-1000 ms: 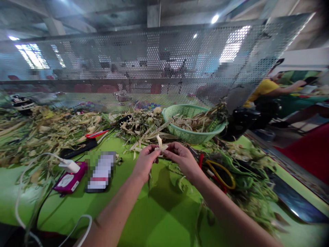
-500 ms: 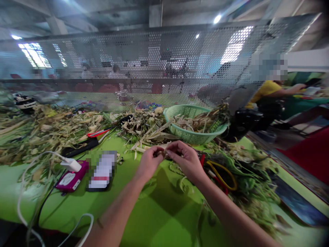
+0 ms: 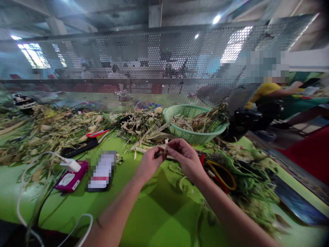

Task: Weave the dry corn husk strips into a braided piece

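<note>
Over the green tabletop (image 3: 154, 223), my left hand (image 3: 151, 161) and my right hand (image 3: 183, 154) meet, fingertips pinched together. Between them is a small pale piece of plant material (image 3: 166, 146), mostly covered by the fingers; its exact kind is too small to tell. Just beyond the hands lie dried stalks and husks (image 3: 151, 137). A light green plastic basket (image 3: 191, 135) with dried leaves in it stands behind my right hand. Close to my right wrist are pliers-like red and yellow handles (image 3: 231, 180).
A phone (image 3: 102, 169), a purple box with a plugged-in white charger (image 3: 73, 176) and loose cables lie left. Dried leaves (image 3: 51, 133) and a red-edged cutter (image 3: 97, 133) are behind them. Green fibres (image 3: 257, 199) and a dark flat panel (image 3: 300, 202) lie right. A perforated metal screen (image 3: 141, 68) closes the back; a person in yellow (image 3: 269, 91) sits beyond.
The right hand's fingers have shifted up slightly, and more of the pale piece shows between the fingertips. Both hands stay in nearly the same place.
</note>
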{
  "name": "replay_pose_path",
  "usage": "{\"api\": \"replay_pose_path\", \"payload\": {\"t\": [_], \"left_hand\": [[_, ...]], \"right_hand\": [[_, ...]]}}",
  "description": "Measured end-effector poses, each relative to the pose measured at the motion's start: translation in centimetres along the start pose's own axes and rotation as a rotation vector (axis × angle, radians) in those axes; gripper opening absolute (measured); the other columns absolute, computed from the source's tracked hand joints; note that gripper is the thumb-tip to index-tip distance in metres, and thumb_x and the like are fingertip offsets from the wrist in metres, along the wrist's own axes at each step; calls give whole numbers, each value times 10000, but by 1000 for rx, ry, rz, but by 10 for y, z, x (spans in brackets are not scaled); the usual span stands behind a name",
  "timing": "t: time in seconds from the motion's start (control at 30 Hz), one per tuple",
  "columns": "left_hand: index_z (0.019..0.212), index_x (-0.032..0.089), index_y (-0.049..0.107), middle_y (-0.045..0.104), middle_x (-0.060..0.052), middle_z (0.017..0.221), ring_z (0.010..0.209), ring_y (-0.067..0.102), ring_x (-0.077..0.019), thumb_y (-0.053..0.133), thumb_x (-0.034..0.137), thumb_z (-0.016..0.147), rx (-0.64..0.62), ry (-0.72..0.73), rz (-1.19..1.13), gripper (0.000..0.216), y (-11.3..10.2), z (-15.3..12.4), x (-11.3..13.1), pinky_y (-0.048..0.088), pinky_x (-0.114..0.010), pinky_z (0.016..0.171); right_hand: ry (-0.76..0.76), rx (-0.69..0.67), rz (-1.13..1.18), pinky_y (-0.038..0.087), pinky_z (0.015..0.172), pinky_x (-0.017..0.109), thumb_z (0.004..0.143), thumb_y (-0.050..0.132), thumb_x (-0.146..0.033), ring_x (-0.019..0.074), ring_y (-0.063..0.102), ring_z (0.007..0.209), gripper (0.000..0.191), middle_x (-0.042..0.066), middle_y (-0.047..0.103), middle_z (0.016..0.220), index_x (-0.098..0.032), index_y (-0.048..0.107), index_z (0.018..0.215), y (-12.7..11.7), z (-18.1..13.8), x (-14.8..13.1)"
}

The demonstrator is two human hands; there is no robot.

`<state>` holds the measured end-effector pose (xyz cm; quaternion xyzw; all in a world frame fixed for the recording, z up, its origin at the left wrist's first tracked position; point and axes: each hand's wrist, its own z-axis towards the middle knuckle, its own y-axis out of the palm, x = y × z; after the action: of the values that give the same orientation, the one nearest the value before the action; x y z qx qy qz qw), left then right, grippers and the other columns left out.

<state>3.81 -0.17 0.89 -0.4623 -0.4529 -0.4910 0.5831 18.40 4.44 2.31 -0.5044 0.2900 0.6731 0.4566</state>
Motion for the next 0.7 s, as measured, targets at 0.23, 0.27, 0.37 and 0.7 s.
{"api": "replay_pose_path", "payload": {"t": [0.23,0.27,0.37,0.7], "left_hand": [[864,173,632,555,21,714,623,422,-101,580,297,785,35,-87,-69,156,0,-4,5,318,-213,607],[867,173,632,551,22,707,620,418,-100,583,296,783,35,-88,-81,157,0,-4,5,316,-212,604],[863,164,634,553,14,718,645,431,-107,584,319,788,3,-63,-83,179,1,-2,1,318,-215,609],[765,163,622,522,22,677,667,441,-120,611,304,756,14,-2,15,141,2,-1,0,332,-222,638]], "right_hand": [[-25,110,-9,451,644,260,730,705,-279,138,530,694,206,1,578,781,-207,567,865,-1,3,6],[-25,114,-53,446,633,262,726,707,-278,141,529,684,200,6,584,771,-201,580,861,-1,3,7],[-71,105,-229,451,641,285,747,687,-286,164,553,697,141,32,617,778,-192,635,838,-1,3,8],[-108,138,-325,412,570,267,731,693,-303,146,502,628,155,12,566,729,-207,581,779,-1,3,12]]}}
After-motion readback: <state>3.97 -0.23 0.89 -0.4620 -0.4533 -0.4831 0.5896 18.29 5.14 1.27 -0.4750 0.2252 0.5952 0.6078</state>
